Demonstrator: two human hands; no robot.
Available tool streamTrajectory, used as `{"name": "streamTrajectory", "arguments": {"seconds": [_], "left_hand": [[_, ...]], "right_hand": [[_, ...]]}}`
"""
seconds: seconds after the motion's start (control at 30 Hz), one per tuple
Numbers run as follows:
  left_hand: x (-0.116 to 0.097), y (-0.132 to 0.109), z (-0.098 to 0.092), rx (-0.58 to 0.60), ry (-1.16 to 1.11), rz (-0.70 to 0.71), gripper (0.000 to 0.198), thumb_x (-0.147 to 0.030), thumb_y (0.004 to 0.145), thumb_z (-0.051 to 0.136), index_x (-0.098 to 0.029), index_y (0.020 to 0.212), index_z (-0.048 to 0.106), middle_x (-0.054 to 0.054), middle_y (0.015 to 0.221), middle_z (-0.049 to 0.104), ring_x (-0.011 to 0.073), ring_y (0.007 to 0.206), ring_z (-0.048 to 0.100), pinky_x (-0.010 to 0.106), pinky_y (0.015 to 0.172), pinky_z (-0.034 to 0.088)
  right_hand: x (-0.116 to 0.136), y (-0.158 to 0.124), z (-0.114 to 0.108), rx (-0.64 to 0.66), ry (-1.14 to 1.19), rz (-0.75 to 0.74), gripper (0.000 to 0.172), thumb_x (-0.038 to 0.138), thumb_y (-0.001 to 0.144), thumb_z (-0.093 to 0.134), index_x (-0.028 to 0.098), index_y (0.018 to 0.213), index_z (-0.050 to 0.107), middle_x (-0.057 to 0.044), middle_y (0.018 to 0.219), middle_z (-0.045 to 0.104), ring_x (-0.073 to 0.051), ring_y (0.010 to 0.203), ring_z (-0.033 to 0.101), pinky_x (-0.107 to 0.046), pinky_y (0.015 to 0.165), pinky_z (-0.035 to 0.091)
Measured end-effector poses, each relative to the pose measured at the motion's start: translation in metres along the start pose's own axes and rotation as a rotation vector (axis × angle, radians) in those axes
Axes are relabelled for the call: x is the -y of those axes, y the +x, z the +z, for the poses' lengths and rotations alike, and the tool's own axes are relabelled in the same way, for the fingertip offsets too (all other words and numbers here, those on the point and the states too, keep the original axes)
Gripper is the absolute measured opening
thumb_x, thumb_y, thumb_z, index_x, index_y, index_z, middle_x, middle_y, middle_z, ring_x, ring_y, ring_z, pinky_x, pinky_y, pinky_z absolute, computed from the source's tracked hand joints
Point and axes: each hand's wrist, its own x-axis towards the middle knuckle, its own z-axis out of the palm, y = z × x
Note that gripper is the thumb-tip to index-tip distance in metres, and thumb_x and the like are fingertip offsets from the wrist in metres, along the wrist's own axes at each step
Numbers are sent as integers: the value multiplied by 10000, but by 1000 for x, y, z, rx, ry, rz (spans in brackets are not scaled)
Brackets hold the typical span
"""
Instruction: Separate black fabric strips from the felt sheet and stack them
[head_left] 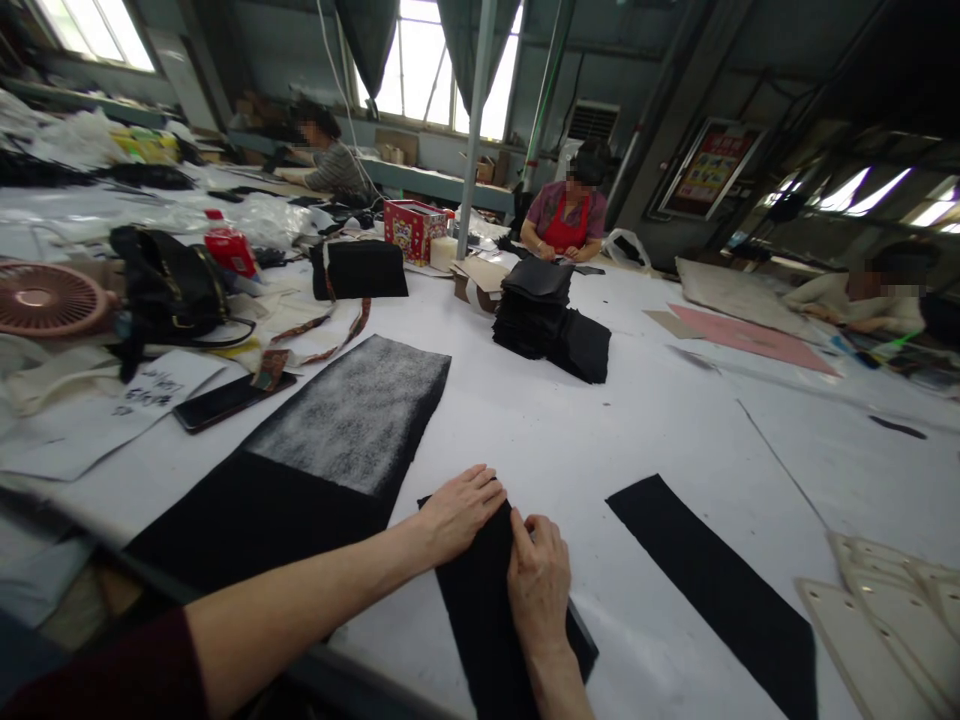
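A narrow black fabric piece (480,610) lies on the white table (600,440) right in front of me. My left hand (459,510) rests flat on its far left corner, fingers stretched out together. My right hand (538,580) lies on the same piece just to the right, fingers curled down with the thumb and forefinger pressing its far edge. Neither hand lifts the fabric. To the left lies a large black sheet with a grey, frosted-looking upper half (352,420). A long black strip (712,580) lies to the right.
A stack of black fabric pieces (551,315) stands mid-table. A phone (225,400), papers, a black bag (169,285), a pink fan (45,298) and a red box (412,228) crowd the left. Beige templates (892,620) lie at right. Three people sit at the far side.
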Motion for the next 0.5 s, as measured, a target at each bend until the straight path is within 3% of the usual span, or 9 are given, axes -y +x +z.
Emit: {"name": "streamTrajectory", "arguments": {"seconds": [0.17,0.27,0.37,0.5], "left_hand": [[-7,0,5,-10,46,11,479,-181,864,513,-138,1334,437,115,1260,541,246,1232,450,395,1135,220],[-11,2,6,-14,99,26,446,-160,856,513,-92,1295,470,141,1249,548,269,1235,441,407,1137,211],[-15,4,6,-10,91,42,397,-141,863,492,-75,1254,494,138,1194,574,253,1189,470,380,1109,259],[-18,1,5,-6,58,29,479,-164,866,508,-130,1337,425,126,1229,557,248,1154,492,384,1058,319]], "right_hand": [[-4,-7,-4,-8,14,3,353,76,926,401,206,1198,583,-75,916,547,-223,856,503,-348,719,384],[-6,-12,-7,-2,8,-1,360,71,924,399,209,1201,583,-71,918,548,-218,860,506,-341,720,388],[-8,-17,-10,-3,-1,-4,360,65,925,392,199,1199,584,-75,929,552,-217,873,508,-337,725,393],[-11,-22,-11,3,0,-8,352,72,933,385,180,1204,582,-81,940,557,-215,888,509,-341,747,402]]}}
